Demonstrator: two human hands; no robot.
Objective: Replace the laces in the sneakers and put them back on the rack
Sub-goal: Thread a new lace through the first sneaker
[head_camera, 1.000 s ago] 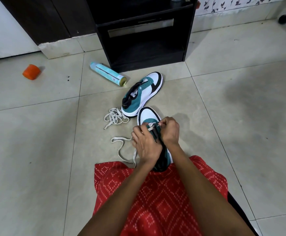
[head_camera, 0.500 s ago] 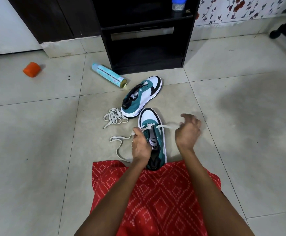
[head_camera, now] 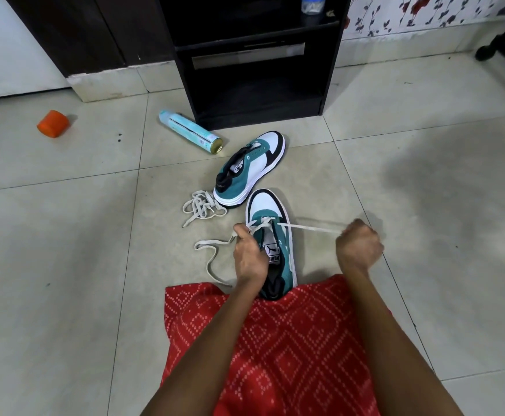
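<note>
A teal, white and black sneaker (head_camera: 272, 217) stands on the floor tiles in front of my lap, toe pointing away. A white lace (head_camera: 308, 227) runs through its front eyelets. My right hand (head_camera: 359, 246) grips one end of that lace, stretched taut out to the right. My left hand (head_camera: 248, 255) pinches the other end at the shoe's left side; its tail loops loose on the floor. The second sneaker (head_camera: 249, 168) lies unlaced just beyond, with a loose bundle of lace (head_camera: 201, 205) beside its heel. The black rack (head_camera: 257, 58) stands behind.
A light-blue spray can (head_camera: 189, 135) lies on its side left of the rack's base. An orange cap (head_camera: 53, 123) sits far left on the tiles. My red patterned garment (head_camera: 275, 340) covers my lap. A black furniture leg (head_camera: 503, 40) reaches in at the top right.
Both hands were together over the shoe's front eyelets. My right hand has since pulled the lace end far out to the right until taut. My left hand stayed by the shoe.
</note>
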